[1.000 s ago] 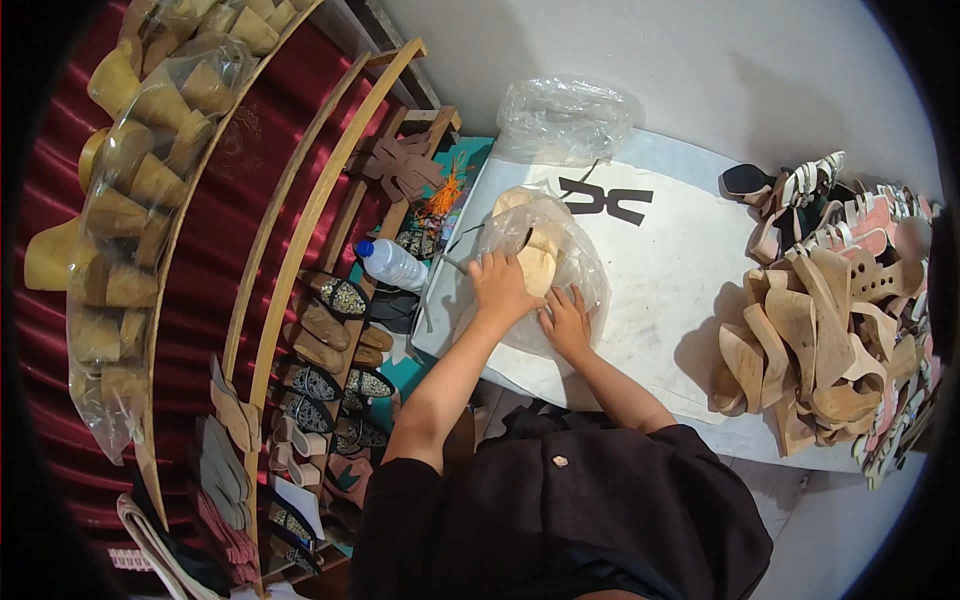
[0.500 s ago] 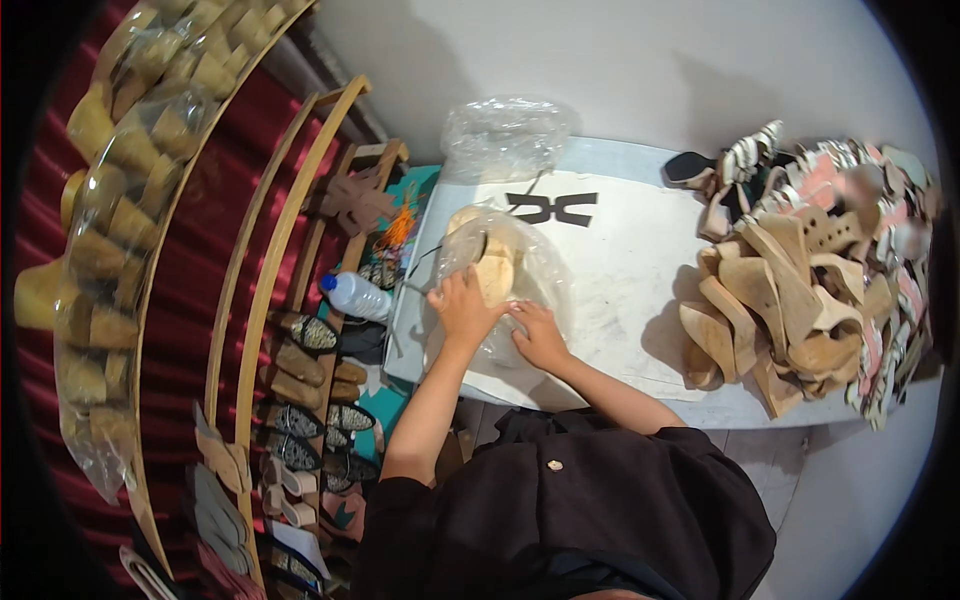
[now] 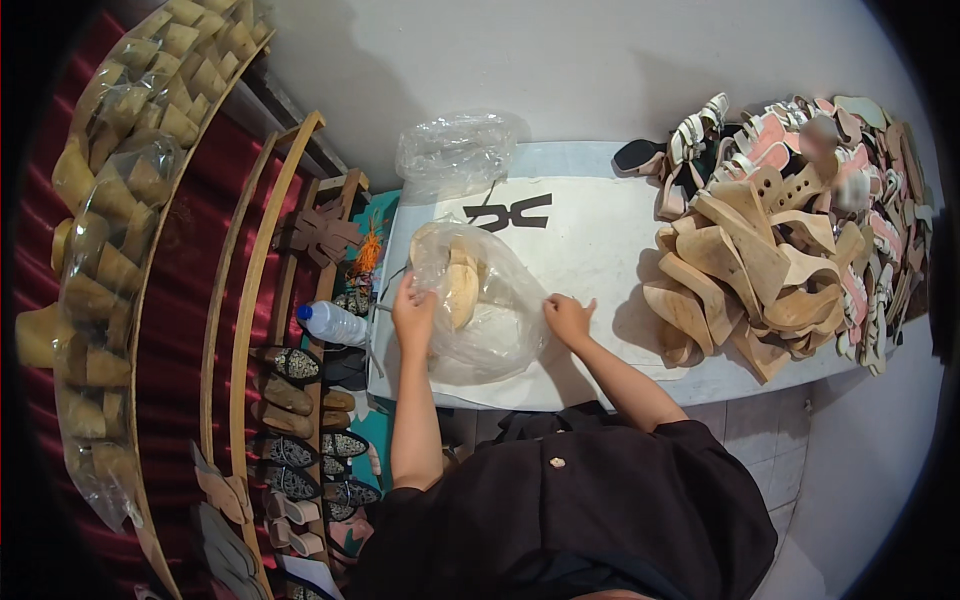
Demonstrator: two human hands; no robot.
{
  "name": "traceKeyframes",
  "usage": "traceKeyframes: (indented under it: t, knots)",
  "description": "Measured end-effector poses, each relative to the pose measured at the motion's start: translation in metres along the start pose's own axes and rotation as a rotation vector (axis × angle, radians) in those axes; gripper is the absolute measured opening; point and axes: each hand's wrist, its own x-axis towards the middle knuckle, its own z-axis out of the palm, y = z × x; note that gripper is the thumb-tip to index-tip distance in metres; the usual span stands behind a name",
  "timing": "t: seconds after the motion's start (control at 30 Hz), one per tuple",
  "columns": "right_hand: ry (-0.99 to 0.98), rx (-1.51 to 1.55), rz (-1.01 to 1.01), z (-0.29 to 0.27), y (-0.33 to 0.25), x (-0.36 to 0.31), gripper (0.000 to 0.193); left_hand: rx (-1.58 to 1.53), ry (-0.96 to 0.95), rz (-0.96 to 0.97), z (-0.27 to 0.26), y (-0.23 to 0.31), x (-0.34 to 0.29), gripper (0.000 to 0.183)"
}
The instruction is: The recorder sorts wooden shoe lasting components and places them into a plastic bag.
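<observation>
A clear plastic bag (image 3: pixel 505 345) lies spread on the white sheet, with pale wooden shoe forms (image 3: pixel 462 288) in its left part, seen through the film. At the bag's left side my left hand (image 3: pixel 413 312) is closed on the plastic, close beside the wood. My right hand (image 3: pixel 569 320) pinches the opposite edge, its thumb sticking out to the right. The film is stretched between both hands. Just beyond the bag lies a black H-like cut-out (image 3: pixel 525 210), partly covered by the plastic.
Wooden wedge soles (image 3: pixel 740 260) are heaped on the table's right, beside piled sandals (image 3: pixel 880 220). Another clear bag (image 3: pixel 455 150) rests by the wall. On the left stand a blue-capped bottle (image 3: pixel 335 324), a wooden rack (image 3: pixel 255 300) with shoes, and bagged wooden blocks (image 3: pixel 110 270).
My hands have moved apart, from together over the wooden forms to opposite edges of the bag. The bag is spread wider. The whole view has shifted slightly.
</observation>
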Motion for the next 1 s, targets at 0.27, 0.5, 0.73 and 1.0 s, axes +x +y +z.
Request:
traceKeyframes:
  t: [0.27, 0.5, 0.73, 1.0]
  knots:
    - [0.595, 0.288, -0.246, -0.016, -0.032, 0.008, 0.057, 0.258, -0.435, 0.43, 0.06, 0.074, -0.063, 0.048]
    - [0.554, 0.211, -0.343, -0.027, -0.108, 0.048, 0.069, 0.493, -0.809, 0.524, 0.058, 0.043, -0.075, 0.053]
    - [0.386, 0.178, -0.183, -0.062, -0.028, 0.138, 0.035, 0.192, -0.336, 0.52, 0.061, 0.044, -0.068, 0.043]
    - [0.739, -0.027, -0.156, -0.048, -0.092, 0.083, 0.069, 0.823, -0.299, 0.556, 0.042, 0.018, -0.023, 0.044]
